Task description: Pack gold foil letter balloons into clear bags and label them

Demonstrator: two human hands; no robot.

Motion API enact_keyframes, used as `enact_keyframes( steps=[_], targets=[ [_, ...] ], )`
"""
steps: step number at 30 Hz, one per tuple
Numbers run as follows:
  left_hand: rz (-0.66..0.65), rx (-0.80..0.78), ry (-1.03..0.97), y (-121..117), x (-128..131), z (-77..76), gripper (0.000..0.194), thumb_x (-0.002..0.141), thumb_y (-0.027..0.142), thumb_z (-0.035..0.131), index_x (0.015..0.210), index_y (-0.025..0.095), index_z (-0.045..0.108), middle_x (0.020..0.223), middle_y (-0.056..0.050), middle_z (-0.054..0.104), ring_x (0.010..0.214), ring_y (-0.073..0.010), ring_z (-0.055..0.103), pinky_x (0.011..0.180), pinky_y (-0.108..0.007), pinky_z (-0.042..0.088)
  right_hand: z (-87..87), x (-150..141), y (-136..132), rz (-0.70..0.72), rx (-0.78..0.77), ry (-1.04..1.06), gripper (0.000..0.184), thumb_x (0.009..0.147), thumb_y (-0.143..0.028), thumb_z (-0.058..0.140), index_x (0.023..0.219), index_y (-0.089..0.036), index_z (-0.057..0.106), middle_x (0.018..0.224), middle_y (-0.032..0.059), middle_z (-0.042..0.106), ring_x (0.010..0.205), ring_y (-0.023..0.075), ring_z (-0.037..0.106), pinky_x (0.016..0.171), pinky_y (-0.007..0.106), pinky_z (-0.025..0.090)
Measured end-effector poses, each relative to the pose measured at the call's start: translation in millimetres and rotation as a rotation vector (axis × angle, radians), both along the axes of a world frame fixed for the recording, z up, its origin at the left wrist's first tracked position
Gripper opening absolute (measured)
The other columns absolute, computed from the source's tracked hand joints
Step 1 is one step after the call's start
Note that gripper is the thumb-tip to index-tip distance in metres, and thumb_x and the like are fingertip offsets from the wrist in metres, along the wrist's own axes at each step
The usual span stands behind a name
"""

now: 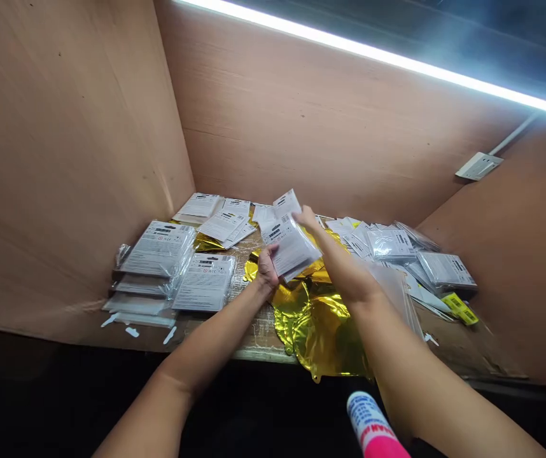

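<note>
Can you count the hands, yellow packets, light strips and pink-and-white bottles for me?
Hands (left hand, right hand): 2
Yellow packet: 1
Light strip: 1
Pink-and-white bottle: 1
Total: 5

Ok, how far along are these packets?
Seemingly done: the squared stack of sleeved packets at left. In hand: a white-card packet, held by the left hand and right hand. Seemingly left: the looser pile of packets at right and crumpled gold foil.

The slim left forearm (191, 362) and right forearm (411, 375) are bare, narrowing at the wrists into the bare left hand (268, 267) and right hand (305, 219).
</note>
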State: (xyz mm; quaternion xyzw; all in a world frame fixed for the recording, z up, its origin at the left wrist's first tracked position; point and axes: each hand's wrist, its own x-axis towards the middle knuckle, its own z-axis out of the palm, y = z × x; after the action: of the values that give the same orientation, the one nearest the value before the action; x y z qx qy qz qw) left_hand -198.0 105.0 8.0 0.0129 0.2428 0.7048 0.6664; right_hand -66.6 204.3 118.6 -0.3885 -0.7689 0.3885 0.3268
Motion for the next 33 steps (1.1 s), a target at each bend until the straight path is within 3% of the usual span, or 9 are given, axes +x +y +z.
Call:
enact_keyframes(
  steps=[2,4,8,11,14,19,24,30,33],
  targets=[
    [-0.110,0.031,-0.067,-1,-8,2.8,0.027,0.079,0.022,0.066,0.104,0.014,0.075,0.090,-0.009,0.082,0.088,-0.0284,0.079,0.095,-0.046,0.065,5.9,-1,16,-0.102,0.012,0.029,0.036,0.087,-0.041,0.073,0.109,-0.024,0.051,0.098,0.0031,0.062,0.089,0.0211,0.057,0.072,0.032,0.056],
    [-0.117,0.057,-0.083,-1,-12,4.8,0.028,0.079,0.023,0.063,0.104,0.014,0.074,0.090,-0.009,0.082,0.084,-0.0266,0.078,0.094,-0.044,0.065,6.5,13,13,-0.153,0.000,0.085,0.037,0.086,-0.042,0.072,0.110,-0.024,0.049,0.094,0.0010,0.060,0.080,0.0186,0.055,0.067,0.029,0.052],
    [-0.103,0.147,0.034,-3,-4,7.1,0.041,0.074,0.025,0.070,0.114,0.014,0.074,0.102,-0.010,0.082,0.098,-0.0301,0.078,0.101,-0.047,0.061,-6.0,68,-43,0.047,-0.089,0.117,0.040,0.094,-0.055,0.071,0.113,-0.024,0.055,0.094,0.0009,0.063,0.080,0.0178,0.058,0.070,0.029,0.051],
    [0.017,0.330,0.328,-10,8,7.8,0.049,0.073,0.023,0.081,0.120,0.019,0.070,0.113,-0.007,0.081,0.110,-0.0287,0.075,0.108,-0.044,0.056,-17.8,105,-84,0.146,-0.190,0.143,0.049,0.093,-0.059,0.080,0.119,-0.024,0.056,0.101,0.0032,0.069,0.090,0.0196,0.064,0.081,0.032,0.054],
    [0.018,0.523,0.642,-20,19,3.8,0.055,0.073,0.021,0.086,0.122,0.023,0.062,0.117,-0.005,0.077,0.110,-0.0239,0.071,0.107,-0.039,0.053,-35.8,130,-100,0.125,-0.244,0.274,0.063,0.082,-0.047,0.093,0.125,-0.028,0.052,0.103,0.0016,0.072,0.093,0.0204,0.069,0.087,0.035,0.056],
    [-0.201,0.718,0.945,-24,33,-22.7,0.088,0.070,0.016,0.077,0.146,0.027,0.036,0.108,-0.001,0.071,0.096,-0.0207,0.068,0.093,-0.036,0.054,-84.1,151,-111,0.024,-0.181,0.292,0.059,0.073,-0.033,0.095,0.120,-0.024,0.061,0.108,0.0035,0.074,0.106,0.0247,0.070,0.104,0.042,0.055],
    [-0.229,0.698,1.199,-20,38,-41.5,0.070,0.068,0.022,0.072,0.132,0.022,0.043,0.121,-0.007,0.063,0.117,-0.0288,0.062,0.106,-0.046,0.049,-112.0,144,-127,-0.033,-0.229,0.377,0.077,0.074,-0.032,0.092,0.143,-0.025,0.058,0.144,0.0102,0.068,0.135,0.0307,0.062,0.121,0.048,0.048],
    [-0.386,0.857,0.878,-37,39,-16.9,0.065,0.088,0.049,0.079,0.140,0.026,0.048,0.123,-0.009,0.065,0.115,-0.0283,0.064,0.097,-0.042,0.054,-115.4,137,-122,0.046,-0.412,0.692,0.050,0.076,-0.029,0.081,0.124,-0.024,0.069,0.117,0.0071,0.079,0.111,0.0289,0.073,0.112,0.050,0.055],
    [-0.474,0.853,0.767,-43,40,-8.3,0.071,0.082,0.054,0.090,0.135,0.027,0.050,0.109,-0.005,0.065,0.098,-0.0224,0.065,0.084,-0.035,0.055,-118.8,134,-112,0.155,-0.529,0.761,0.030,0.073,-0.031,0.075,0.101,-0.021,0.070,0.097,0.0065,0.078,0.093,0.0274,0.073,0.103,0.050,0.059]
  ],
)
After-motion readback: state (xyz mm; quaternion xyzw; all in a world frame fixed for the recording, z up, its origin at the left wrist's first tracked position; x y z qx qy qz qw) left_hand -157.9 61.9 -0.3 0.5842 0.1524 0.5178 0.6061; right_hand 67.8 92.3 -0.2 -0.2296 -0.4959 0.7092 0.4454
